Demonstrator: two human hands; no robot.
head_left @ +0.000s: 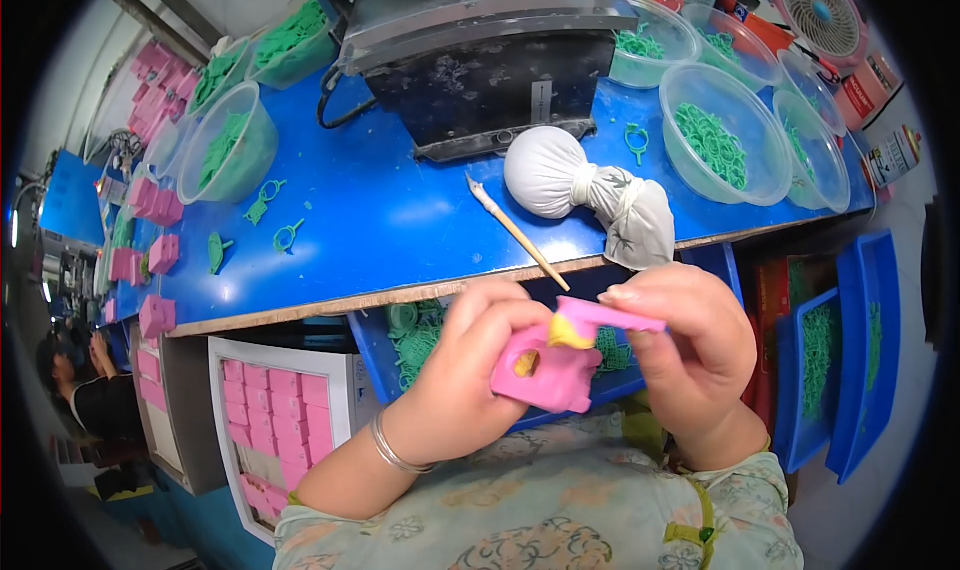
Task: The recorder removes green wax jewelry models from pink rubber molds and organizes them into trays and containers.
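Observation:
Close to my body, my left hand [462, 362] is closed around a pink rubber mould [538, 385] with a hole in its face and a yellowish patch inside. A thin flap [622, 317] of the mould is pinched between the thumb and fingers of my right hand [697, 348] and bent up away from the body. Beyond the hands, on the blue table, lie a slim wooden-handled stick tool [516, 232] and a tied white cloth pouch [545, 175]. Loose green ring-shaped pieces [288, 236] are scattered at the left.
A black machine [490, 100] stands at the back. Clear tubs [760, 175] of green pieces sit at both sides. Below the table edge are a blue drawer [715, 262], a white-framed tray [350, 370] of pink blocks and blue trays [868, 370]. A person [105, 395] is far left.

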